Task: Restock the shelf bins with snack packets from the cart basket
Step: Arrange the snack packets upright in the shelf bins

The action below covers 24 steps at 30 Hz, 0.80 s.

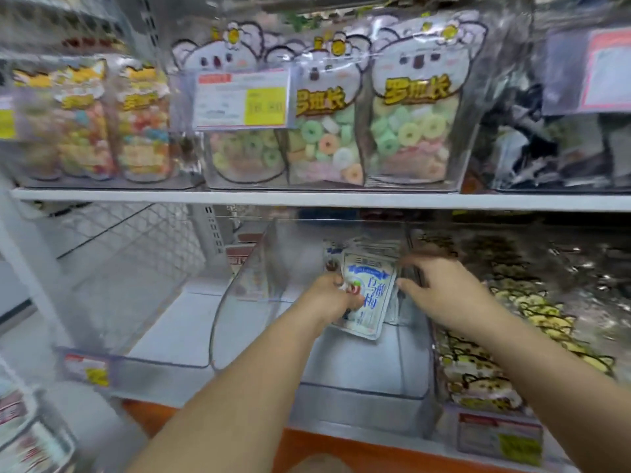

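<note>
Seating the packet (368,298) upright is the step in hand, judging by both hands being inside the clear bin (239,302) on the lower shelf.

Present state:
- The left hand (333,295) grips the white-and-blue packet by its left edge, fingers curled round it.
- The packet is tilted, its lower corner near the bin floor, in front of a few similar packets (372,247) leaning at the back.
- The right hand (444,288) reaches in beside the packet's right edge, near the bin's right wall. Its fingers are blurred, so it cannot be told whether they pinch anything.
- The cart basket is not in view.

Recommended procedure:
1. Steady the back packets with the right hand so they do not topple forward.
2. Lower the held packet until its bottom edge rests flat on the bin floor.
3. Turn the printed face to the front, then press it back against the row.
4. Release only when it stands unaided.

Caution: the film pouch is probably slippery, and a loose row will likely slump. Keep clear of the neighbouring bin (512,336) of yellow-print packets.
</note>
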Each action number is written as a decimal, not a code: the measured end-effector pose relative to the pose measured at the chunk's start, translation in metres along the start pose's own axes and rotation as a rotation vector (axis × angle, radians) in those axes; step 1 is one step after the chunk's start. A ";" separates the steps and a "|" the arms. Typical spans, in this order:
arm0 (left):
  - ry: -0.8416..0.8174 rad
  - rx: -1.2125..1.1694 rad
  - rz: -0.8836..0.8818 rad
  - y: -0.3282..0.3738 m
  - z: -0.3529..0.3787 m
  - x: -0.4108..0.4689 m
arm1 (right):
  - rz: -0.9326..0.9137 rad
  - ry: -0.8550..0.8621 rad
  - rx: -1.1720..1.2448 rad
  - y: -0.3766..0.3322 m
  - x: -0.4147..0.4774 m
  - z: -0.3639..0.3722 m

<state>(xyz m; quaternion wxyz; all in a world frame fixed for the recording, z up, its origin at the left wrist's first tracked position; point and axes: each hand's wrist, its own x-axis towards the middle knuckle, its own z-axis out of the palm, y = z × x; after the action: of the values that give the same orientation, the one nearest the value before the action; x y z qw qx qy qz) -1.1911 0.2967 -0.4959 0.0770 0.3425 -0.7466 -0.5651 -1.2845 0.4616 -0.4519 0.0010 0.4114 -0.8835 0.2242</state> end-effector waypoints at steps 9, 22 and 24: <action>-0.026 0.152 -0.103 -0.002 0.030 0.028 | -0.007 -0.004 -0.101 0.000 0.000 -0.002; 0.082 0.464 0.058 -0.010 0.038 0.027 | 0.001 0.024 -0.102 0.000 0.003 0.001; 0.076 0.445 0.079 -0.011 0.039 0.027 | 0.001 0.023 -0.096 0.000 0.003 0.001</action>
<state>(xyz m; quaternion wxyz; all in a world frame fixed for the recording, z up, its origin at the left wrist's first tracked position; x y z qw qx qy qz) -1.2262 0.3098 -0.5262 0.0495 0.3427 -0.8623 -0.3696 -1.2864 0.4588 -0.4521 0.0308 0.4080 -0.8933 0.1862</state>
